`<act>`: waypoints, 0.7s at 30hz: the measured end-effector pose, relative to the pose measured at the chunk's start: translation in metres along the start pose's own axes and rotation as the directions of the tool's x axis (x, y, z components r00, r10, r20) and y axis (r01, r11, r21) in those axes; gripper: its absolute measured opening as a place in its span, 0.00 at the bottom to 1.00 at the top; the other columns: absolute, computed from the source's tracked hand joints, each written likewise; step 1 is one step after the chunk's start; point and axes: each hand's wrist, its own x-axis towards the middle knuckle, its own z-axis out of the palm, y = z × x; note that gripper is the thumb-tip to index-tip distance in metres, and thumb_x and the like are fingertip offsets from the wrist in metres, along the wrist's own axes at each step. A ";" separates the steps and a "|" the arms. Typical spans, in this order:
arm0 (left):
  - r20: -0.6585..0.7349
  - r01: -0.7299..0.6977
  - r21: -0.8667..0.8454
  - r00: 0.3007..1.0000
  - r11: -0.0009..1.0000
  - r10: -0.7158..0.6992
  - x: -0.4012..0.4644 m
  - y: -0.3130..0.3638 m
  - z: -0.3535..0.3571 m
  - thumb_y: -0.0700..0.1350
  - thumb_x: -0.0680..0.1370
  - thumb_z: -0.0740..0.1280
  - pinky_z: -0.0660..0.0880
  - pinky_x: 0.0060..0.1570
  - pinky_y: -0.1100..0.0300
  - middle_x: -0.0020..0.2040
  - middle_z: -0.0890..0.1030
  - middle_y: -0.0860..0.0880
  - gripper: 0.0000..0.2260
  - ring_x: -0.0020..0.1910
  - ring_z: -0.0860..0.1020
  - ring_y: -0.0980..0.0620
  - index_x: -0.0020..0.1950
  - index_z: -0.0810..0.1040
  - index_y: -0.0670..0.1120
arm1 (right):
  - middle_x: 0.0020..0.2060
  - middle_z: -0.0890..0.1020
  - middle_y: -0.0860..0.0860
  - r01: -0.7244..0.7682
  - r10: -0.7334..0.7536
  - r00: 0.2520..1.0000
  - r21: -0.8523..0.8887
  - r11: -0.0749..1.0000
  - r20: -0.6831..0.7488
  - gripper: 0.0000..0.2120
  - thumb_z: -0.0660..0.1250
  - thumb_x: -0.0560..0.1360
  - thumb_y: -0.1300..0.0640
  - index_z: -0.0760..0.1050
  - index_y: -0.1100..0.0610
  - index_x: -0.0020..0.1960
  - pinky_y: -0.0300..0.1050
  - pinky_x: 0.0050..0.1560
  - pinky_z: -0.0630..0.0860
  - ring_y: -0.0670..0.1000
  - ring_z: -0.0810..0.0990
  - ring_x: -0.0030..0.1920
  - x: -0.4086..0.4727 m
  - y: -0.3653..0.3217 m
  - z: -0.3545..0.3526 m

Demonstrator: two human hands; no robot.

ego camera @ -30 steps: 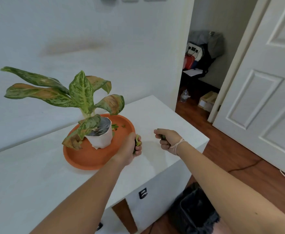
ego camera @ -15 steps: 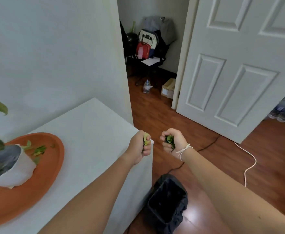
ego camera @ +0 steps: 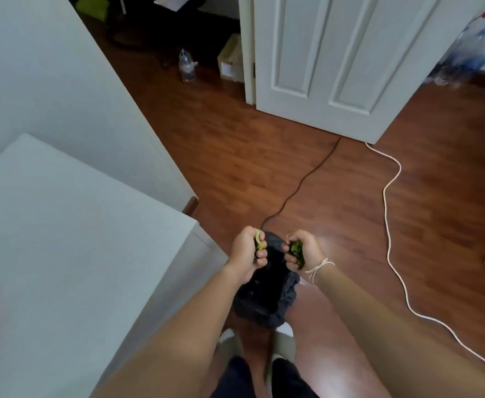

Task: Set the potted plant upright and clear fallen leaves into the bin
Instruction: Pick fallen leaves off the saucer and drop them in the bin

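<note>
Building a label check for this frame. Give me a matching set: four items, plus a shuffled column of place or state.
Items:
1. left hand
2. right hand
3. bin
4. white cable

Descriptions:
A. lined in black, on the floor under both hands
B. fist shut on dark green leaves, string at the wrist
C. snakes across the wood floor
D. fist shut on yellowish-green leaves, nearer the white table

Pairs: 1-D, 2-B, 3-A, 4-C

Open floor [ego camera: 336, 225] around the bin [ego camera: 267, 300]; white table [ego camera: 63, 239] crowds its left.
</note>
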 end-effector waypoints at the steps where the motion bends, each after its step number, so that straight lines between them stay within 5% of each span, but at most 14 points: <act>1: -0.019 0.045 0.004 0.999 0.999 -0.045 0.015 -0.011 -0.003 0.38 0.75 0.49 0.54 0.20 0.63 0.28 0.61 0.50 0.12 0.23 0.58 0.54 0.32 0.62 0.46 | 0.29 0.65 0.51 -0.034 0.035 0.999 0.023 0.999 -0.041 0.11 0.52 0.74 0.61 0.61 0.56 0.32 0.32 0.19 0.53 0.46 0.59 0.16 0.012 0.013 -0.008; 9: -0.147 0.212 0.043 0.968 0.976 -0.204 0.107 -0.086 -0.032 0.40 0.78 0.52 0.66 0.31 0.60 0.31 0.68 0.48 0.12 0.28 0.66 0.52 0.35 0.67 0.45 | 0.28 0.68 0.52 -0.149 0.203 0.924 0.185 0.971 -0.325 0.14 0.55 0.75 0.62 0.64 0.57 0.30 0.38 0.26 0.61 0.50 0.64 0.23 0.102 0.099 -0.038; 15: -0.157 0.309 0.095 0.943 0.946 -0.293 0.164 -0.136 -0.057 0.44 0.79 0.53 0.70 0.39 0.60 0.37 0.74 0.47 0.12 0.35 0.72 0.52 0.39 0.73 0.45 | 0.32 0.72 0.53 -0.133 0.256 0.899 0.334 0.933 -0.357 0.13 0.57 0.78 0.62 0.70 0.59 0.35 0.42 0.34 0.68 0.52 0.69 0.31 0.160 0.150 -0.049; 18: -0.110 0.347 0.143 0.936 0.927 -0.334 0.174 -0.154 -0.064 0.47 0.81 0.52 0.68 0.62 0.55 0.56 0.77 0.46 0.14 0.56 0.75 0.49 0.61 0.73 0.46 | 0.40 0.77 0.54 -0.162 0.265 0.891 0.289 0.944 -0.368 0.08 0.58 0.78 0.61 0.75 0.58 0.45 0.45 0.42 0.71 0.52 0.74 0.39 0.174 0.166 -0.054; 21: -0.128 0.379 0.142 0.923 0.914 -0.363 0.178 -0.161 -0.068 0.49 0.82 0.51 0.57 0.73 0.52 0.76 0.61 0.45 0.23 0.75 0.61 0.45 0.76 0.56 0.43 | 0.65 0.75 0.56 -0.208 0.284 0.867 0.222 0.953 -0.409 0.20 0.57 0.79 0.59 0.68 0.58 0.70 0.50 0.63 0.69 0.57 0.73 0.64 0.180 0.177 -0.061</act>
